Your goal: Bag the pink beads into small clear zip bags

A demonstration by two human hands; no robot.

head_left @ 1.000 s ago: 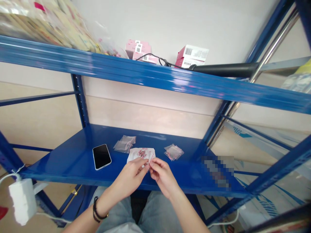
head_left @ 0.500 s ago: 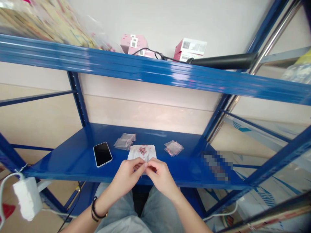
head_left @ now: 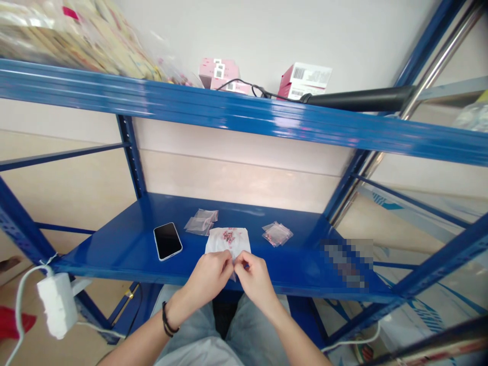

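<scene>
Both Hands Closed on Small Bag at White Sheet

Left hand point(head_left: 213, 269): closed, thumb and fingers pinching the small bag point(head_left: 233, 277). Right hand point(head_left: 254, 274): closed, pinching the same bag beside the left fingertips. The bag is mostly hidden by the fingers; its lower part shows beneath them. Its contents cannot be read.

White sheet point(head_left: 241, 246): flat on the blue shelf point(head_left: 297, 262), directly in front of the hands, its near part covered by them. Beads point(head_left: 229, 236), red and pink, lie in a loose cluster on its far half.

Left of the sheet: a group of flat clear bags point(head_left: 200, 222), overlapping, and farther left a phone point(head_left: 168, 241), face up, screen dark. Right of the sheet, apart from it: a stack of filled bags point(head_left: 277, 234) with small reddish pieces inside.

Upper shelf point(head_left: 229, 109): pink boxes point(head_left: 219, 71), red-and-white boxes point(head_left: 305, 79) and a black tube point(head_left: 358, 99). A dark band point(head_left: 165, 323) encircles the left wrist.
</scene>
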